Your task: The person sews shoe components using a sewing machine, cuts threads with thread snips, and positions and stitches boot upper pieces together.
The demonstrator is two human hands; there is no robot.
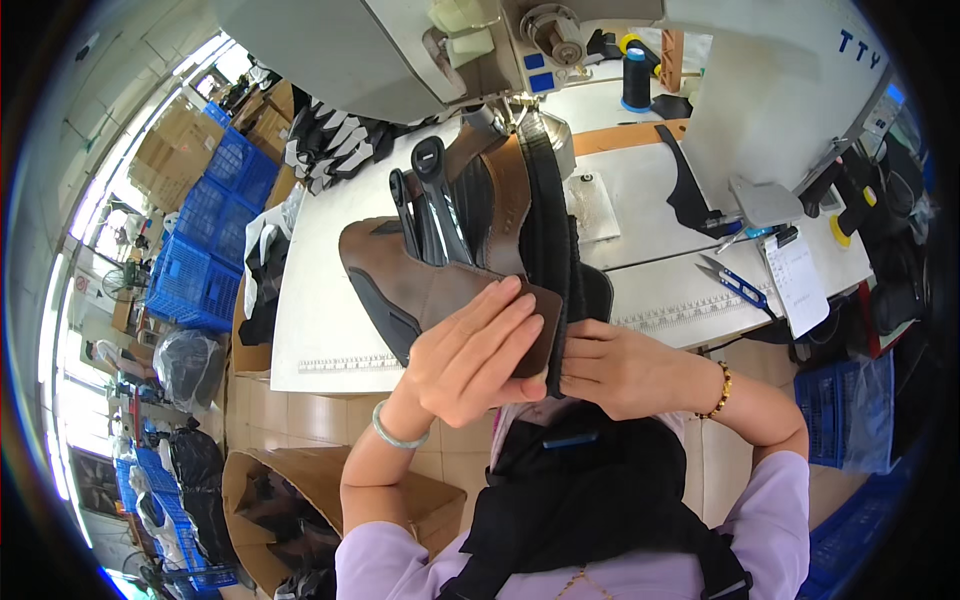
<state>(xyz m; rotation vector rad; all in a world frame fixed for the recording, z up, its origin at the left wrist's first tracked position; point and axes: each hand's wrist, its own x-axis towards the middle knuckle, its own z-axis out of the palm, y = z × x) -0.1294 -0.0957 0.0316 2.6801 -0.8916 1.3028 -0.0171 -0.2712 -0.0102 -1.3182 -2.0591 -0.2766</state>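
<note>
A brown leather piece (390,255) with black panels, looking like a shoe upper, lies under the sewing machine head (510,105). Two glossy black parts with looped ends (440,200) stick up from it. Along its right side runs a thick black edge (548,230). My left hand (470,355) is closed on the near brown end, fingers laid together over the top and thumb at the rim. Close beside it, my right hand (625,370) pinches the near end of the black edge, its fingertips partly hidden. The needle area is mostly covered by the machine.
On the white table (320,300) are blue-handled scissors (735,285), a paper pad (795,280), a black cut piece (685,185) and a thread spool (636,80). Cut pieces (335,145) pile at back left. A cardboard box (290,500) and blue crates (200,270) stand left.
</note>
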